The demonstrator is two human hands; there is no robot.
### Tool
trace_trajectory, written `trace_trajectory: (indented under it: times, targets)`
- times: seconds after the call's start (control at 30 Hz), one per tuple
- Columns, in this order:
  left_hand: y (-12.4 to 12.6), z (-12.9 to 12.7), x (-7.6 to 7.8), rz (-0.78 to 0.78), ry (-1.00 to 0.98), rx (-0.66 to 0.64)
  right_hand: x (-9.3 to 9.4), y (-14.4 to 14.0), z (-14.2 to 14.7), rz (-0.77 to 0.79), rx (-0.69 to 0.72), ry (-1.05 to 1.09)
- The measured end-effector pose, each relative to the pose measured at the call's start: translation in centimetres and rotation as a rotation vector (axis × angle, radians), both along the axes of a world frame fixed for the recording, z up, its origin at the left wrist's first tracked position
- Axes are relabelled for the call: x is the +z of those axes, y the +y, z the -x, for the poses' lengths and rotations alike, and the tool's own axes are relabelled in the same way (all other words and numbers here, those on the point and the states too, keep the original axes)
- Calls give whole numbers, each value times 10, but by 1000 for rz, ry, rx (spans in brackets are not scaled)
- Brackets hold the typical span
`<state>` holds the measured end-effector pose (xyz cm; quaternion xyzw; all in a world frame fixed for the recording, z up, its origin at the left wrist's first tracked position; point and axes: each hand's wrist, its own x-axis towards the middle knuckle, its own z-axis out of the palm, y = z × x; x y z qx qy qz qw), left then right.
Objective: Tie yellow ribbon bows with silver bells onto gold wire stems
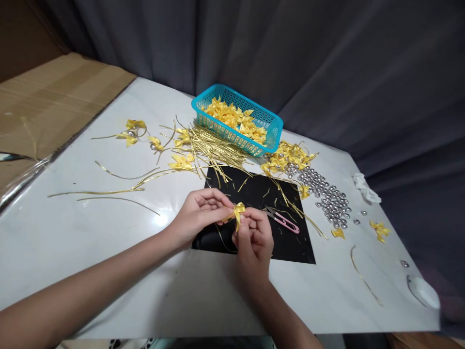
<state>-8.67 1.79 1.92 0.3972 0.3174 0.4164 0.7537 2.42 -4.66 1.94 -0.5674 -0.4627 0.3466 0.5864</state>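
Centrally, both hands [227,220] pinching a yellow bow [239,211], table edges [181,329] well apart

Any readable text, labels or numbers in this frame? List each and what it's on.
None: no print shows on the teal basket, pink snips, black mat, cardboard, or the yellow bow held by the left hand and right hand.

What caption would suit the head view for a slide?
Both hands, left hand and right hand, pinch a yellow ribbon bow over a black mat, beside pink snips.
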Motion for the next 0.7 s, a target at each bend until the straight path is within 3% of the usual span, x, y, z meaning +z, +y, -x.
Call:
trace_trajectory:
  times: [0.27, 0.5, 0.7]
  targets:
    - [2, 0, 1, 27, -6, 19, 1, 4, -1, 38, 7, -32]
    - [5, 2, 1, -99, 7, 10, 1, 4, -2, 49, 7, -53]
    - [6, 2, 2, -83, 14, 8, -1, 1, -1, 53, 4, -44]
